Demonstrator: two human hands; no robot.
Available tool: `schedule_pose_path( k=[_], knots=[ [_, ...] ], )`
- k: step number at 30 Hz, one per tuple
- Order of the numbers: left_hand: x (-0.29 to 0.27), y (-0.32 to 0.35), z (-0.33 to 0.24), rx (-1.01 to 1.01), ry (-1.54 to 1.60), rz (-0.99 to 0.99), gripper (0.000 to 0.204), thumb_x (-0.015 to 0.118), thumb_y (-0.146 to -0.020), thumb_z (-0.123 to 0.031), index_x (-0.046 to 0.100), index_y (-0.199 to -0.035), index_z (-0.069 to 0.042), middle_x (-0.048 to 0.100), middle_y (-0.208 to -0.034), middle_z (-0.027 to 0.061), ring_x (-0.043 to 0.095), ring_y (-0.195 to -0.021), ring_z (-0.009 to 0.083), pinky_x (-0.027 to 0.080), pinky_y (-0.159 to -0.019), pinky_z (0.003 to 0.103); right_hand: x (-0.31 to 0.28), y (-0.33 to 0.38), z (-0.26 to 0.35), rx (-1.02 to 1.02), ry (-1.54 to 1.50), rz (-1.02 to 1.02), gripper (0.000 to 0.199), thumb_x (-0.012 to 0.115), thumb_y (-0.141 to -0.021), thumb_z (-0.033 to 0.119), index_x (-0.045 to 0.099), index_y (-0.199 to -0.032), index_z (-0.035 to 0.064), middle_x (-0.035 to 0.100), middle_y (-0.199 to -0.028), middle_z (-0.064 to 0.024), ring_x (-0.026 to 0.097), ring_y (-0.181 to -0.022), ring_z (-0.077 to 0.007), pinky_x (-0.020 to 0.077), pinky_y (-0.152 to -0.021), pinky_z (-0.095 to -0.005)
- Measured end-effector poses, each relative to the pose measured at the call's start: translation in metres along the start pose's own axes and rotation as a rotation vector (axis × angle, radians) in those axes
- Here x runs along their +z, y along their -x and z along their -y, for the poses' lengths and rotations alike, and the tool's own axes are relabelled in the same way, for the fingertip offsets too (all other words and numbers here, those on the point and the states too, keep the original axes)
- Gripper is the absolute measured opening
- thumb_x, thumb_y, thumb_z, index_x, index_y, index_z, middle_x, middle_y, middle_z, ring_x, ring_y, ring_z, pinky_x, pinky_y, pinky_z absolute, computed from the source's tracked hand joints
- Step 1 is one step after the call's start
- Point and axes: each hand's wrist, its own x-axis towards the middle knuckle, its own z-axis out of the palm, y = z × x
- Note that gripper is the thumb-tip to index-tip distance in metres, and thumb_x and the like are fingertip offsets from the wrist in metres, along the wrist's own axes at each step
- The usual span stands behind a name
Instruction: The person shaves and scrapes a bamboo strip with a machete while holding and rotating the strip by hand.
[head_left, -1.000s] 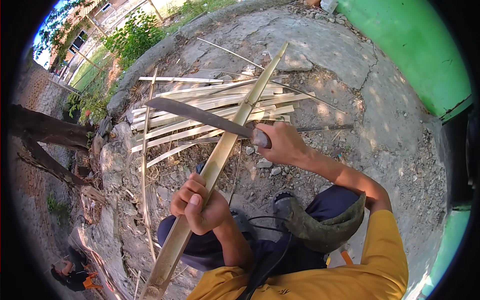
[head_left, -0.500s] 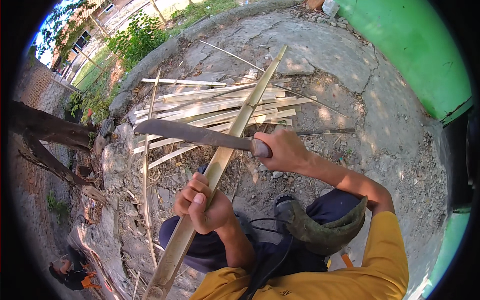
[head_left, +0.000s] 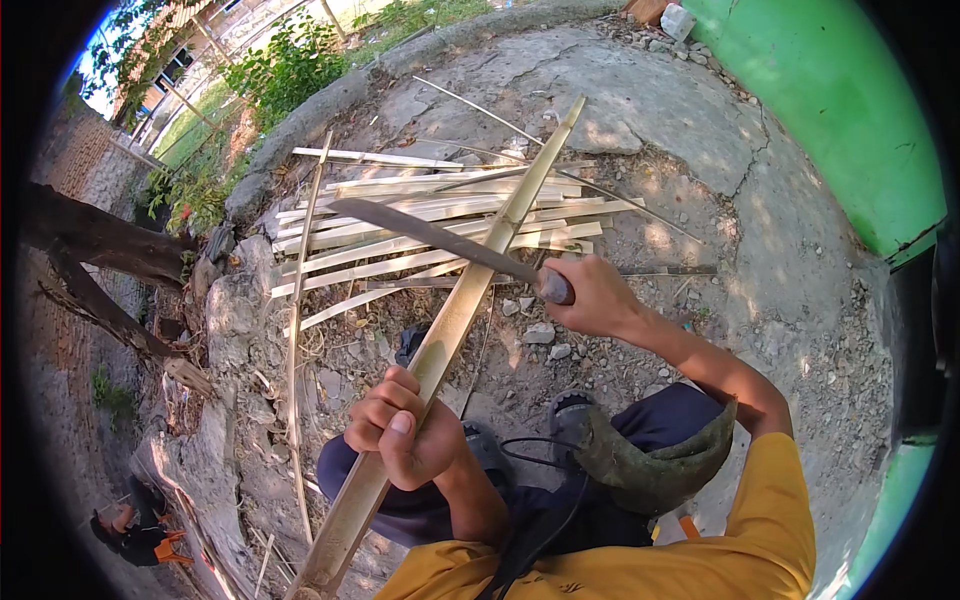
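Observation:
My left hand (head_left: 405,430) is wrapped round a long split length of bamboo (head_left: 455,325), its hollow inner side facing up. The bamboo slants from the lower edge up and to the right, its far end above a pile of pale bamboo strips (head_left: 370,225). In my right hand (head_left: 597,295) is a machete (head_left: 430,234), gripped by its wooden handle. The dark blade lies across the bamboo, beyond my left hand, and points up and left. Whether its edge touches the bamboo I cannot tell.
A thick piece of dark cloth or hide (head_left: 655,455) drapes over my right knee. A thin bamboo pole (head_left: 296,350) lies left of me. Dark tree trunks (head_left: 100,235) stand at the left, and a green wall (head_left: 820,110) at the right. A person (head_left: 135,530) sits far at the lower left.
The machete has moved slightly right and its blade has turned, the tip now higher and the handle closer to me. My left hand keeps its hold on the bamboo.

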Motion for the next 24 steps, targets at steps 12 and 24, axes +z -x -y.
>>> schedule_pose_path(
  k=[12,24],
  knots=[
    [-0.005,0.007,-0.014,0.013,0.040,0.015,0.034,0.050,-0.068,0.004,0.022,-0.064,-0.015,0.023,-0.054,-0.0021,0.020,-0.045,0.0096,0.022,-0.050,0.030,-0.005,-0.007,-0.072,0.172,-0.005,-0.031,0.022,0.071,-0.077,0.017,0.066,-0.094,0.0035,0.065,-0.071,-0.0186,0.064,-0.066,-0.0408,0.0497,-0.062,-0.0460],
    [0.003,-0.009,-0.025,-0.099,-0.114,-0.317,0.028,0.050,-0.077,-0.002,0.026,-0.071,-0.016,0.020,-0.058,-0.0008,0.022,-0.055,0.0120,0.029,-0.059,0.031,0.012,0.008,0.006,-0.178,-0.068,0.069,0.021,0.073,-0.076,0.016,0.062,-0.087,0.0024,0.065,-0.071,-0.0177,0.065,-0.067,-0.0398,0.0492,-0.063,-0.0461]
  ],
)
